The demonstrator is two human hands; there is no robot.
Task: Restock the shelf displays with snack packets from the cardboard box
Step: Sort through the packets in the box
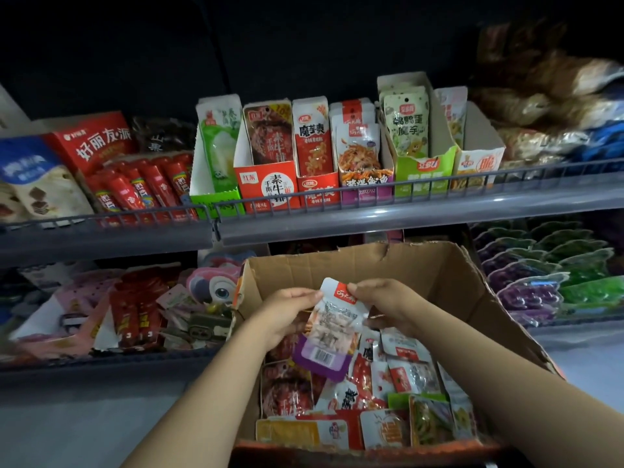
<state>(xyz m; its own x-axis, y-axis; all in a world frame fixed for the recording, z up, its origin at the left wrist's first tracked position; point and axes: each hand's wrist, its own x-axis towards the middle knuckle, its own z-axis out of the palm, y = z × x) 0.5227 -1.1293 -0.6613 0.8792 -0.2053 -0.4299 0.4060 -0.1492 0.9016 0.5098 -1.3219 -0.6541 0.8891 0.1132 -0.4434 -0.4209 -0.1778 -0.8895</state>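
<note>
The area inspected was a dim shop aisle with a dark wall behind the fixtures. A grey upper shelf (pixel 405 211) with a low wire rail ran the full width at the far side. On it stood a row of open display cartons (pixel 314 184) holding upright snack packets; a red boxed product (pixel 93 140) and red stick packs (pixel 148 184) lay to the left, and loose bagged goods (pixel 553 106) were piled at the far right. A lower shelf (pixel 101 363) held mixed red and pink items on the left and purple and green grape-shaped packs (pixel 547 275) on the right.

A cardboard box (pixel 449 275), open at the top with a torn far flap, sat near centre in front of the lower shelf. It was filled with assorted loose packets (pixel 398 396) in red, white, yellow and green.

Above the box, a small snack packet (pixel 332 327) with a red top tab, clear middle and purple barcoded base was held back-side up. The left hand (pixel 287 312) gripped its left edge, fingers curled round it. The right hand (pixel 388 304) pinched its upper right corner between thumb and fingers.
</note>
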